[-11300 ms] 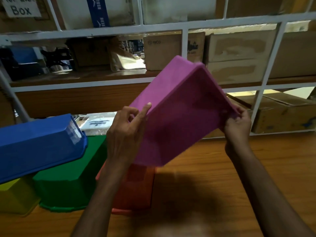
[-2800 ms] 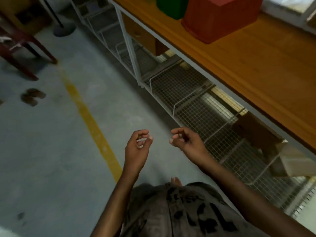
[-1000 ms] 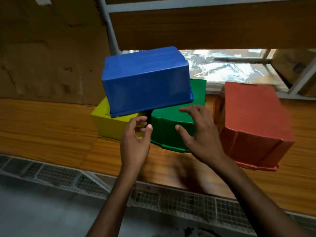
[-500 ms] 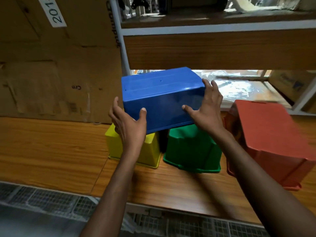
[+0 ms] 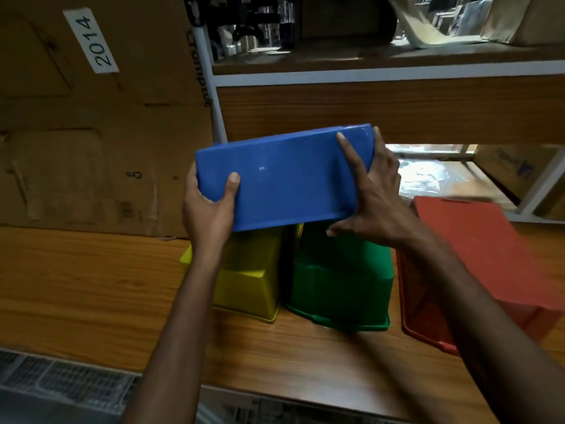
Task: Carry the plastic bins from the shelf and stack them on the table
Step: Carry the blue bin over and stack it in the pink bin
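Just above the wooden shelf board, the rectangular blue plastic bin is held between the person's two hands, turned bottom-up and tipped so its left end is lower than its right. Its lower rim overlaps the upturned yellow plastic bin and the upturned green plastic bin standing side by side beneath it. From here I cannot tell whether it rests on them or has cleared them. Being topmost, it looks like the one to come off first, and holding both short ends should stop it swinging. The left hand has a closed grip on the left end, thumb flat on the near face, fingers wrapped out of sight behind. The right hand clamps the right end, forefinger along the near face, other fingers behind, thumb spread below the rim. Both forearms reach forward over the board's edge. Just right of the green one stands a bigger upturned orange-red plastic bin. Brown cardboard with a white "2014" label closes off the left. An upper shelf hangs close overhead, so I'd judge there is little room to lift straight up.
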`<state>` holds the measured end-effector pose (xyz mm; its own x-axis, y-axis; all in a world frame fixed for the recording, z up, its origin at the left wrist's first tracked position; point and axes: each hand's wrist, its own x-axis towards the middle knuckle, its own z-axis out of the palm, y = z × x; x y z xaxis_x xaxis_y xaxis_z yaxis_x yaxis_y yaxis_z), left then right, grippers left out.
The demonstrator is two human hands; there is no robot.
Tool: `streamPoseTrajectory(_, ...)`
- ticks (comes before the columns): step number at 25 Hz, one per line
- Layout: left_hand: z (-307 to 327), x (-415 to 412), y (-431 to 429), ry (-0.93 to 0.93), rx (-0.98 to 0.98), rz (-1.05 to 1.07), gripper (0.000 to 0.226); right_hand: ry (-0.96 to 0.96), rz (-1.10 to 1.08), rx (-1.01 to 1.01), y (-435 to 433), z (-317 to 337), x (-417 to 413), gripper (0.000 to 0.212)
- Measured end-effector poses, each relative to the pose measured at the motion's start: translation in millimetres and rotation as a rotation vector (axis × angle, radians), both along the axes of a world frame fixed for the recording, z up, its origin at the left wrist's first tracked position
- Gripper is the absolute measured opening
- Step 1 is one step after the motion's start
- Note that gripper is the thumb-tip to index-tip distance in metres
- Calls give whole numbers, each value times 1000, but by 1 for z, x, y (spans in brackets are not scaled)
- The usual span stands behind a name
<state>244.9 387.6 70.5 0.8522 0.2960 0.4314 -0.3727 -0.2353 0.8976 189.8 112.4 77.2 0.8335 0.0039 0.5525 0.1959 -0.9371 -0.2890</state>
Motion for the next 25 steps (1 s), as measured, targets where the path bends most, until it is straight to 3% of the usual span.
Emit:
streamPoseTrajectory(5, 18, -10, -9, -128, -56, -75, 69, -279, -124, -189, -3, 12, -10, 114)
streamPoseTrajectory(9, 45, -26, -15, -280, -89, -213, 56, -343, -312, -207, -5, 18, -14, 95)
streamPoseTrajectory(11, 62, -34, -22, -353, -111, -263, 55, -330, -354, -111, -7, 24, -14, 90)
streamPoseTrajectory(16, 66, -46, -42, -412, -218, -277, 81, -180, -346, 70, -11, 30, -22, 94)
streamPoseTrajectory(20, 43, -38, -50, -385, -190, -160, 67, -221, -340, 393, -18, 34, -32, 89)
streamPoseTrajectory(22, 31, -32, -55, -297, -133, -143, 67, -217, -267, 640, -25, 35, -33, 75)
streamPoseTrajectory(25, 19, -29, -67, -162, -12, -237, 58, -127, -100, 911, -25, 33, -38, 33)
